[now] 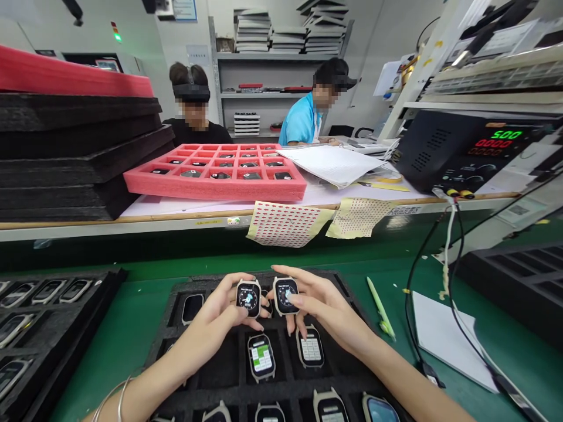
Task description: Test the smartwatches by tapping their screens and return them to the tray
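Observation:
My left hand (229, 306) is closed around a smartwatch without a strap (248, 299), its lit screen showing a dark dial. A matching smartwatch (286, 295) is gripped in my right hand (317, 305), with the thumb lying on its lit face. Both are held side by side above a black foam tray (281, 384). In the tray's pockets below sit a watch with a green and white screen (262, 356) and a watch with a white grid screen (311, 347). Another watch, dark-faced (192, 308), lies to the left of my left hand. More watches fill the near row.
A pink foam tray (215, 189) stands on the shelf ahead, beside stacked black foam (79, 170). To the right are a power supply (466, 152), hanging cables, a green pen (380, 308) and white paper (453, 340). Another watch tray (48, 351) lies left. Two people sit beyond.

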A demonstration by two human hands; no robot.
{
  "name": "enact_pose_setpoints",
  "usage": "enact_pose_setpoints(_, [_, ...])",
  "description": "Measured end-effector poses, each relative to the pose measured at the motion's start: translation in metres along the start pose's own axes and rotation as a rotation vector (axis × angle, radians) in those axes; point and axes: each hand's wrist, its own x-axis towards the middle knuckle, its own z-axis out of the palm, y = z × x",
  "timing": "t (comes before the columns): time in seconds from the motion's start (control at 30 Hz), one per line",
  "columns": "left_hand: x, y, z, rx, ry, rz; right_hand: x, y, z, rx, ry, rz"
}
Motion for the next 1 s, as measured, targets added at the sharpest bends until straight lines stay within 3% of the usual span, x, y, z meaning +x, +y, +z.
enact_pose_setpoints(0.33, [-0.003,0.003,0.004,0.029,-0.056,0.035,-0.002,0.004,-0.003,-0.050,-0.023,-0.088])
enact_pose_setpoints(0.63, [0.000,0.000,0.002,0.050,-0.082,0.047,-0.004,0.002,0.001,-0.064,0.008,-0.085])
enact_pose_setpoints(0.87, [0.000,-0.007,0.001,0.308,0.046,0.100,-0.003,-0.002,0.006,0.082,-0.142,-0.069])
enact_pose_setpoints(1.0, [-0.004,-0.005,0.003,0.429,0.033,0.067,-0.001,0.001,0.004,0.079,-0.156,-0.042])
